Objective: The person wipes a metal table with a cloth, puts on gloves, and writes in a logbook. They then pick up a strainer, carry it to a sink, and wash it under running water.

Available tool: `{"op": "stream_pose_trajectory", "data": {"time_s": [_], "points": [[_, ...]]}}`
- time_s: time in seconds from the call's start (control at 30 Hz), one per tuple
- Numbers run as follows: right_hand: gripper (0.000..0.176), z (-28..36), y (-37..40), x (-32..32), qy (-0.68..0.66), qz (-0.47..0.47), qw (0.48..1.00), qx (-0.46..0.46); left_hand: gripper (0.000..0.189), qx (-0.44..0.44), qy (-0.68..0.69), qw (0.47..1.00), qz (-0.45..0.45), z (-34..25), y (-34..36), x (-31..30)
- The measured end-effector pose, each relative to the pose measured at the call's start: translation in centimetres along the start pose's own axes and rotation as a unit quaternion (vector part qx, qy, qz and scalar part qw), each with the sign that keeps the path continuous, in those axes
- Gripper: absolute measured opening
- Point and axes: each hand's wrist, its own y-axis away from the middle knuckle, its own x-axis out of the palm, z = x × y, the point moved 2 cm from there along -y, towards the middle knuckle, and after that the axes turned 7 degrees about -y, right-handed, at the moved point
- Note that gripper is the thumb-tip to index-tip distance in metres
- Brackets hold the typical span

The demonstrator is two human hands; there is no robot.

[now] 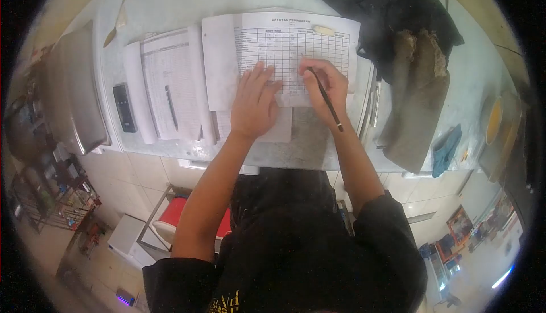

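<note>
A printed form point(222, 63) with a ruled table lies on the metal worktop, headed "CATATAN PEMASAKAN". My left hand point(257, 100) rests flat on its lower middle, fingers spread a little. To the right, my right hand point(325, 88) grips a dark pencil point(324, 94), its fingers closed near the writing end, over the table's columns. The tip is hidden by the fingers. Near the form's top edge sits a small cream-coloured block point(324, 30), possibly an eraser. Another sheet sticks out below the form.
Left of the form lie more papers point(159, 102) with a pen point(171, 108) across them, a black phone-like device point(124, 107) and a spoon point(116, 20). Dark cloth point(387, 17), a brown-grey cloth point(418, 108) and a blue cloth point(447, 149) lie on the right.
</note>
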Motion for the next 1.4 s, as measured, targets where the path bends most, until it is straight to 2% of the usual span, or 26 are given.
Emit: {"op": "stream_pose_trajectory", "data": {"time_s": [0.03,0.13,0.23,0.33,0.43,0.73,0.9,1.03,1.13,1.23,1.33,1.4], "points": [[0.013,-0.2,-0.2,0.2,0.031,0.010,0.999,-0.024,0.031,0.001,0.002,1.000,0.001,0.1,0.0,0.0],[0.012,-1.1,-0.7,0.4,0.006,0.007,0.995,0.100,0.031,0.003,0.005,1.000,0.006,0.2,0.1,0.0],[0.010,-1.4,-0.6,0.2,-0.017,0.001,0.996,0.084,0.031,0.002,0.004,1.000,0.013,0.3,0.1,0.1],[0.010,-1.3,-0.5,0.1,0.023,0.026,0.997,0.067,0.032,0.002,0.010,1.000,0.011,0.3,0.2,0.0],[0.012,-1.9,-0.4,0.1,0.025,0.009,0.994,0.102,0.032,0.001,0.011,1.000,0.011,0.3,0.2,0.1],[0.015,-1.1,-0.8,0.6,0.089,-0.001,0.990,0.106,0.032,-0.003,0.015,1.000,0.015,0.3,0.2,0.0],[0.015,-2.4,-0.7,0.3,0.065,0.002,0.992,0.105,0.031,-0.001,0.016,1.000,0.014,0.4,0.2,0.0],[0.014,-2.7,-0.6,0.3,0.050,-0.009,0.994,0.096,0.037,0.005,0.016,1.000,-0.007,0.6,0.1,0.3],[0.014,-2.3,-0.8,0.6,0.050,-0.012,0.991,0.126,0.035,0.004,0.014,1.000,-0.007,0.5,0.3,0.3],[0.015,-2.5,-0.6,0.2,0.059,-0.013,0.995,0.085,0.032,0.002,0.016,1.000,0.001,0.4,0.1,0.1],[0.015,-1.8,-0.7,0.6,0.064,-0.022,0.990,0.126,0.032,-0.001,0.019,1.000,0.000,0.4,0.3,0.2],[0.015,-2.1,-0.7,0.4,0.067,-0.009,0.990,0.120,0.032,0.001,0.017,1.000,-0.001,0.4,0.2,0.2]]}}
